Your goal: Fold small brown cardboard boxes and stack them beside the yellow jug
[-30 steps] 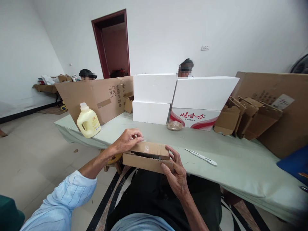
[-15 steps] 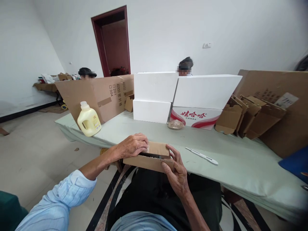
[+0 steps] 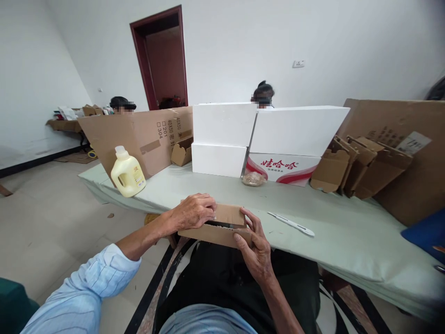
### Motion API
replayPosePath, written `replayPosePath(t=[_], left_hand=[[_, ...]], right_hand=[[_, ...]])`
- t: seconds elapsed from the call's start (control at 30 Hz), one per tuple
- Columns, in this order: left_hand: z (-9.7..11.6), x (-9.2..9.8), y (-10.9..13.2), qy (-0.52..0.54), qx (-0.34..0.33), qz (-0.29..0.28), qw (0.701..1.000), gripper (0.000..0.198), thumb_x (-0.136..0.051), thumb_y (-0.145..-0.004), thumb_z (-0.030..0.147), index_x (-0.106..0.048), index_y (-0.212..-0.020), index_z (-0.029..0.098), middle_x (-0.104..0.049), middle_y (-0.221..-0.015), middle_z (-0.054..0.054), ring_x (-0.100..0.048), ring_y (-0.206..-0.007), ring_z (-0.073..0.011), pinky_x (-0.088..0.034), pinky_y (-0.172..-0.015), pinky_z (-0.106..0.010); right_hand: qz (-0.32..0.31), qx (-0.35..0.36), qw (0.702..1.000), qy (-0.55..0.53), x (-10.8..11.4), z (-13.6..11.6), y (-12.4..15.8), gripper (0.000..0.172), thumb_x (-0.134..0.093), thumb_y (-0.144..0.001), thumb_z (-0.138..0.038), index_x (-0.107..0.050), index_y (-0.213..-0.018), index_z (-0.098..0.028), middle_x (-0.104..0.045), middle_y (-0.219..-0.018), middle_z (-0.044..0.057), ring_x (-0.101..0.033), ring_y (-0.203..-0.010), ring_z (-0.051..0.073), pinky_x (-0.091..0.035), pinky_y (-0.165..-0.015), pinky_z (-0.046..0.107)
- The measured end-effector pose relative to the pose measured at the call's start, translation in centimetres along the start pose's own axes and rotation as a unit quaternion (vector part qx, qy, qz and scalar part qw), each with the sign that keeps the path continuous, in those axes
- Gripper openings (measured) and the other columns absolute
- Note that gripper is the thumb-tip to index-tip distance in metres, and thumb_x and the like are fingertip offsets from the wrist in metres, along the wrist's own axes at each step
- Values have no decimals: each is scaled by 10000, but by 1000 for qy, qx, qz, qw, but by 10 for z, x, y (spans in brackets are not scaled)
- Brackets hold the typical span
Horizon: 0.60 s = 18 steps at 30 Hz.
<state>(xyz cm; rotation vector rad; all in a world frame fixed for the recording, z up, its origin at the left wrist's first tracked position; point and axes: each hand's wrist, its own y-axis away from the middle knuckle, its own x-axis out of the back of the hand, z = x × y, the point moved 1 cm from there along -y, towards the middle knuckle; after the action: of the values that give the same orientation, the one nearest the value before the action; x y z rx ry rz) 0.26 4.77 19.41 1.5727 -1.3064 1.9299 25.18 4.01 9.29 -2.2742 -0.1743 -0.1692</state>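
A small brown cardboard box is held between my hands above my lap, at the near edge of the table. Its upper flap is partly raised, and a dark gap runs between flap and front wall. My left hand is closed on the flap's left part, fingers curled at the opening; a small whitish bit shows at the fingertips. My right hand grips the box's right end, thumb on the front wall and fingers behind. A white scalpel-like knife lies on the table to the right of the box.
On the green-covered table stand a yellow jug, white boxes, a clear plastic bundle and folded cartons. Large cardboard panels rise at both sides. Two people sit behind the boxes.
My left hand has shifted slightly right along the flap. My right hand keeps its hold. Behind the left panel, a small brown carton has slid left into fuller view.
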Motion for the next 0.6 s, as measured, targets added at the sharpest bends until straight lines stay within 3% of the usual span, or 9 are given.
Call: replayPosePath(t=[0.27, 0.47, 0.6], left_hand=[[0, 4, -3, 71, 8, -4, 997, 311, -457, -1073, 143, -667, -845, 171, -708, -960, -89, -629, -900, -198, -499, -858, -326], [-5, 6, -2, 211, 56, 51, 975, 231, -547, -1039, 160, -717, -882, 170, -710, -950, -79, -668, -924, -188, -530, -861, -309], [-5, 6, 1, 210, 48, 33, 976, 176, -621, -1018, 175, -769, -924, 174, -725, -993, -81, -675, -960, -192, -528, -877, -312]], right_hand=[[-1, 11, 1000, 0, -1, -2, -1, 138, -668, -1024, -237, -803, -1011, -261, -517, -1592, 99, -545, -1444, 314, -501, -1195, 540], [-3, 16, 1000, 3, 0, -4, 0, 151, -660, -1029, -233, -803, -997, -266, -503, -1612, 91, -535, -1456, 323, -469, -1220, 561], [-3, 19, 1000, 9, 0, -5, 0, 151, -663, -1025, -231, -808, -1001, -264, -521, -1596, 96, -524, -1466, 327, -481, -1211, 558]])
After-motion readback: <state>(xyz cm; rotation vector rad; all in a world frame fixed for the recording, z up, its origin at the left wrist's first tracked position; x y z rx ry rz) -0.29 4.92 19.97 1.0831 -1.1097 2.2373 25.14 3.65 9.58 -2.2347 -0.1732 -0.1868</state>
